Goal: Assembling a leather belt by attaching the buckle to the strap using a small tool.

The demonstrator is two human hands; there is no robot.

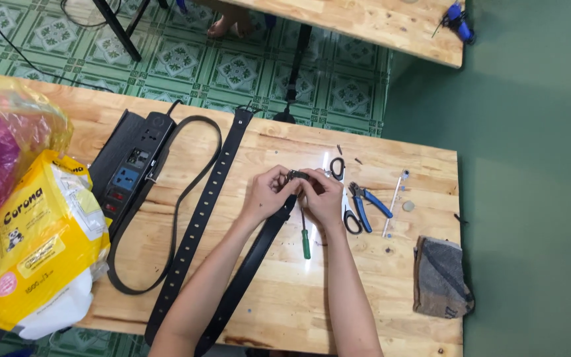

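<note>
Head view: black belt (246,264), metal buckle (297,176) pinched by both hands' fingers (284,187).

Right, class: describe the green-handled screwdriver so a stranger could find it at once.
Start at the wooden table, then the two hands working on the black belt. The screwdriver lies just below the right hand. Unlike the blue-handled pliers and black-handled scissors nearby, its handle is green.

One package on the table (378,264), far left edge: yellow-and-white plastic pack (44,244), soft, bulging, roughly oblong, lying tilted with its lower white end overhanging the near table edge. Yellow upper part bears dark print and a small picture; a pale yellow label patch (41,254) sits mid-face, a pink round mark (6,284) near the lower left. No signs. No screens.
</note>
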